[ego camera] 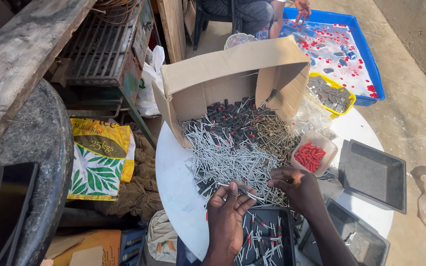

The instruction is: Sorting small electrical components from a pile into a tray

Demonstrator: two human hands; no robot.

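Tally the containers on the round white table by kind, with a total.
Cardboard box: 1
Dark trays: 3
Clear tub of red pieces: 1
Yellow tray: 1
Total: 6

outdoor workshop yard | concrete floor [410,113] | screw pile [232,152] | sorting trays [373,175] | timber [11,64]

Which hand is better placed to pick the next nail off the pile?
Probably the right hand: its fingers rest at the near edge of the nail pile and look free. The left hand already pinches a nail above the dark tray.
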